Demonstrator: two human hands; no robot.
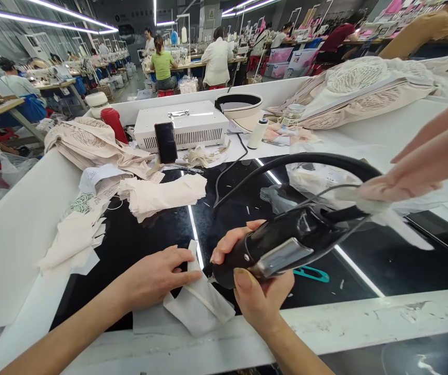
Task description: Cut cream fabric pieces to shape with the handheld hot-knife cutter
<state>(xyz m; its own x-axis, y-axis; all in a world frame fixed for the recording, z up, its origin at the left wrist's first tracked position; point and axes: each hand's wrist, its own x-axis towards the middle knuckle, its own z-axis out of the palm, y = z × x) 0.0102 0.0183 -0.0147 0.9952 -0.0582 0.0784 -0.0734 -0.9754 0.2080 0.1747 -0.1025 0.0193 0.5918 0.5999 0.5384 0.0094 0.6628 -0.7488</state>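
My right hand [263, 291] is wrapped round a black corded handheld tool [282, 239] with a silver metal lever on its side. The tool's tip points left, close to a folded piece of whitish fabric [202, 307] at the table's front edge. Thumb and fingers of my left hand [157, 276] hold the upper part of this fabric against the black tabletop [153, 234]. Whether the tip touches the cloth I cannot tell. From the tool's rear a thick black cable [318, 159] loops up and back.
Another person's hand [399, 179] reaches in from the right by the cable. Teal snips [313, 274] lie behind my right hand. Pale fabric pieces [165, 195] are stacked at left. Behind stand a phone [165, 143], a white vented box [185, 125], a thread cone [258, 134] and a round container [243, 112].
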